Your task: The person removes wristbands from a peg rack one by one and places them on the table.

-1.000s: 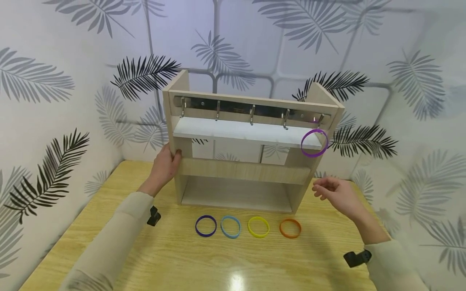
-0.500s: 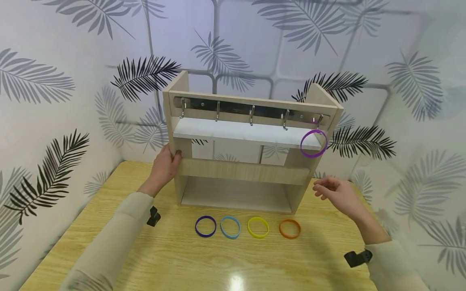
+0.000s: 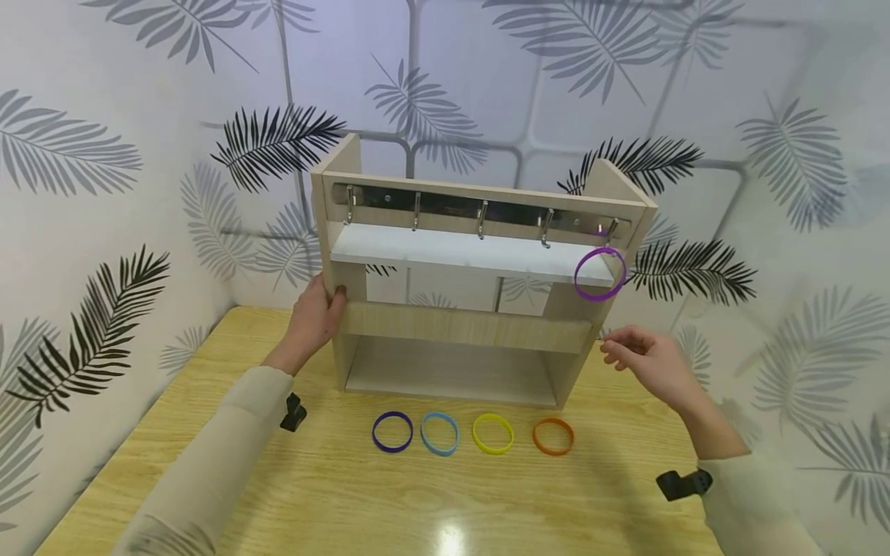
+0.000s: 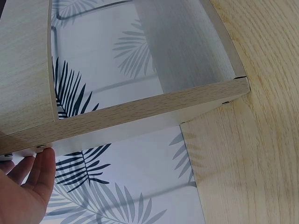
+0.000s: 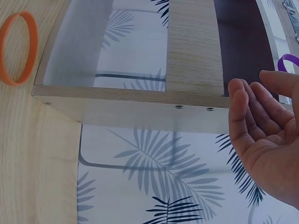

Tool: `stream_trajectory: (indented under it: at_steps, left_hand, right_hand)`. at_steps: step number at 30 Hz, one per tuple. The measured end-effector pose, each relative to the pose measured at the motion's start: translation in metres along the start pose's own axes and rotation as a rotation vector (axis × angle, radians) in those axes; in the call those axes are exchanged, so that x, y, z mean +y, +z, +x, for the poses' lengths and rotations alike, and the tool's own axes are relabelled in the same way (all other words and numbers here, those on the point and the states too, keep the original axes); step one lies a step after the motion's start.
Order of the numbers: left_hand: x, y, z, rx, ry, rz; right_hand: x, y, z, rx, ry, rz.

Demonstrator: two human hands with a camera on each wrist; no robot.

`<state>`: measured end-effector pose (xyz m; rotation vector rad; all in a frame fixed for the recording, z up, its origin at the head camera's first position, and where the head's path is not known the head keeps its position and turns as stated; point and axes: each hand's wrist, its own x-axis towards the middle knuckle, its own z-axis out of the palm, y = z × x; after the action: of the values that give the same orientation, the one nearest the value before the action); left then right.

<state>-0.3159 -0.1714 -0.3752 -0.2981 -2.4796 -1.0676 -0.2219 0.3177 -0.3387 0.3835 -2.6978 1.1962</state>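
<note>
A pale wooden shelf [image 3: 466, 324] stands on the table, with a metal rail of several hooks [image 3: 481, 220] across its upper front. From the rightmost hook hangs a purple wristband [image 3: 579, 287]. My left hand [image 3: 314, 315] holds the left side panel, its fingers [image 4: 45, 172] against the outer face. Beside the right panel is my right hand [image 3: 650, 363], fingers loosely curled and nothing in it. Before the shelf lie a dark purple wristband [image 3: 375, 437], a light blue wristband [image 3: 425, 438], a yellow wristband [image 3: 477, 438] and an orange wristband [image 3: 536, 439].
The wooden table [image 3: 361, 502] extends in front of the shelf. Close behind it is a wall [image 3: 473, 93] with a leaf pattern, which continues along both sides. A small black camera [image 3: 684, 485] sits on the right wrist, another black device [image 3: 294, 413] on the left.
My right hand has shifted and turned slightly, its fingertips still near the right panel. The left hand, the shelf and the wristbands stay where they were.
</note>
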Motion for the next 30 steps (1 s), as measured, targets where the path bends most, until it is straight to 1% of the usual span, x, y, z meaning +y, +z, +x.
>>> stream_trajectory:
  at_steps: [6,12,16,24,27,30]
  left_hand:
    - [0.0,-0.001,0.0,-0.008,-0.005,-0.002]
    - [-0.001,0.0,0.0,-0.012,-0.008,-0.001]
    - [-0.001,0.0,0.0,-0.013,-0.007,-0.001]
    - [-0.001,0.0,0.0,-0.02,-0.009,-0.006]
    - [-0.001,0.0,0.0,-0.02,-0.009,-0.005]
    - [-0.001,-0.001,0.0,-0.019,-0.01,-0.005]
  right_hand:
    - [-0.005,-0.002,0.006,0.033,-0.03,0.009]
    - [-0.016,-0.007,0.012,0.109,-0.087,0.029]
    - [-0.022,-0.012,0.016,0.156,-0.106,0.033]
    - [-0.033,-0.019,0.025,0.268,-0.1,0.063]
    - [-0.037,-0.02,0.027,0.287,-0.096,0.08]
    - [-0.04,-0.021,0.03,0.283,-0.088,0.093]
